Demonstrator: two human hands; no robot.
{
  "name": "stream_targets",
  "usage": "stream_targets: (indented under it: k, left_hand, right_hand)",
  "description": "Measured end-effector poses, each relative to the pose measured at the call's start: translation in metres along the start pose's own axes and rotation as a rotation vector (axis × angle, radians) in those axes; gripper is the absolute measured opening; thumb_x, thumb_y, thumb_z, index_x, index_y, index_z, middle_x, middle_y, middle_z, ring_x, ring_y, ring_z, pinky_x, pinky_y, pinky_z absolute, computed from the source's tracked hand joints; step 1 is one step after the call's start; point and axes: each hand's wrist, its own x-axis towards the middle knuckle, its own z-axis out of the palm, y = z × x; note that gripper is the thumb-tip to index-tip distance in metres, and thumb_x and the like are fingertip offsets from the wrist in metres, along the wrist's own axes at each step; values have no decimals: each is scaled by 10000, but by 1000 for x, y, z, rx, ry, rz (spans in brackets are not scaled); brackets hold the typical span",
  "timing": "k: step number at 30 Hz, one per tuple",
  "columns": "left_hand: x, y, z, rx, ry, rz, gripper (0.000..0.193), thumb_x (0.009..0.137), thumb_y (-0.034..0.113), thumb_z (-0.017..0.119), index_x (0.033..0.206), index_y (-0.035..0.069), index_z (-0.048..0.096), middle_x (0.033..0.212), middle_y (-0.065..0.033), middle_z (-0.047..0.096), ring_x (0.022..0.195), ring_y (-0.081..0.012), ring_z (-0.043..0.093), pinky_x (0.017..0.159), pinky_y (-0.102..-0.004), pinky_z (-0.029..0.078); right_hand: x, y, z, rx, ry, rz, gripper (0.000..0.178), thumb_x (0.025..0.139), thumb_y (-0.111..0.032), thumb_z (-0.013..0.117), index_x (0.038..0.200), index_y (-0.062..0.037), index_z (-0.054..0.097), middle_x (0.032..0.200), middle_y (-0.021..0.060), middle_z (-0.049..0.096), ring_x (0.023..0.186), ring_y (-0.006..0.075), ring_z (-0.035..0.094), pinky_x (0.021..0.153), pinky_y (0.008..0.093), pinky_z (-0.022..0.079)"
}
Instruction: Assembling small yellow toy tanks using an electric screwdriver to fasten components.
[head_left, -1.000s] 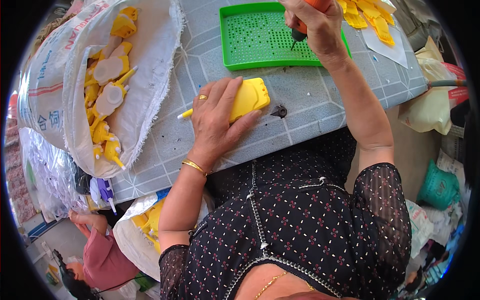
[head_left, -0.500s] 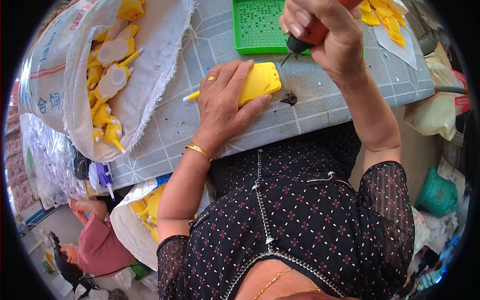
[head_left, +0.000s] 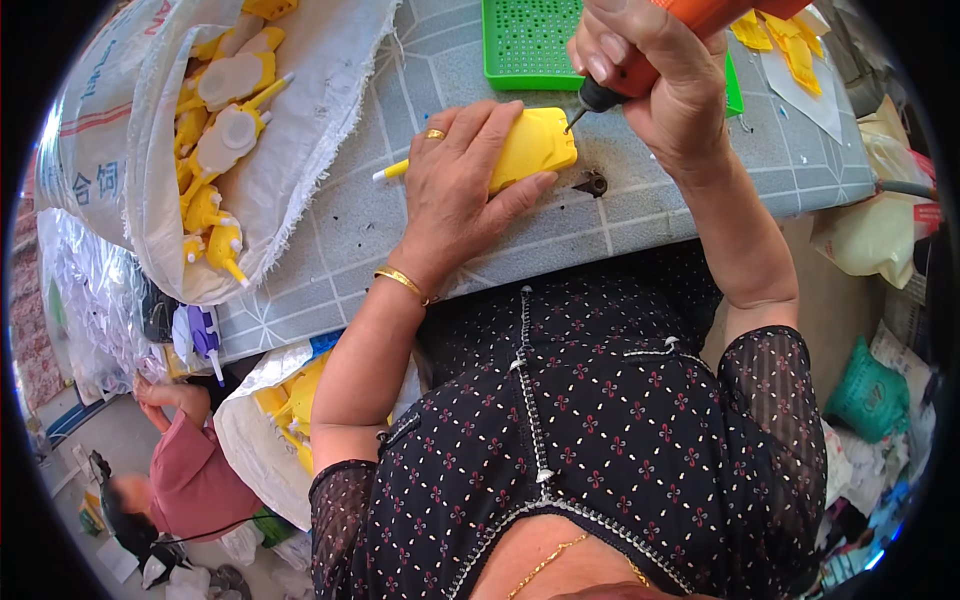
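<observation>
A yellow plastic housing (head_left: 537,150) with a white-tipped stem lies on the grey patterned table. My left hand (head_left: 462,195) is wrapped over it, thumb on the near edge and fingers across the top. In my right hand (head_left: 668,100) is an orange electric screwdriver (head_left: 636,74) with a black nose, tilted down to the left. Its thin bit meets the housing's right end, beside small holes there. Whether a screw sits under the tip is too small to tell. A small dark metal piece (head_left: 595,183) lies just right of the housing.
A green perforated tray (head_left: 530,78) stands behind the housing. At left, a white woven sack (head_left: 330,120) holds several yellow housings (head_left: 226,140). Yellow parts (head_left: 792,55) lie at the far right. Another sack (head_left: 240,430) sits below the table edge, near another person (head_left: 195,480).
The screwdriver's bit has come down from above onto the right end of the housing. My left hand keeps its hold; the whole view has shifted slightly.
</observation>
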Motion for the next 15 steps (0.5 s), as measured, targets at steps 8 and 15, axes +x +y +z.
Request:
stream_targets:
  k: [8,15]
  left_hand:
    - [0,0,0,11,11,6,627,831,450,777,1304,65,633,1220,-103,642,1109,-328,595,907,-447,448]
    - [3,4,-1,77,-8,22,633,814,450,786,1297,69,639,1216,-88,643,1105,-319,601,885,-434,448]
  right_hand:
    - [-2,4,0,-1,2,-7,278,903,-99,728,1105,-62,540,714,-9,543,564,81,536,554,254,490]
    - [-7,11,-1,-73,-27,-48,252,864,-103,740,1033,-62,558,672,0,546,500,90,523,503,253,476]
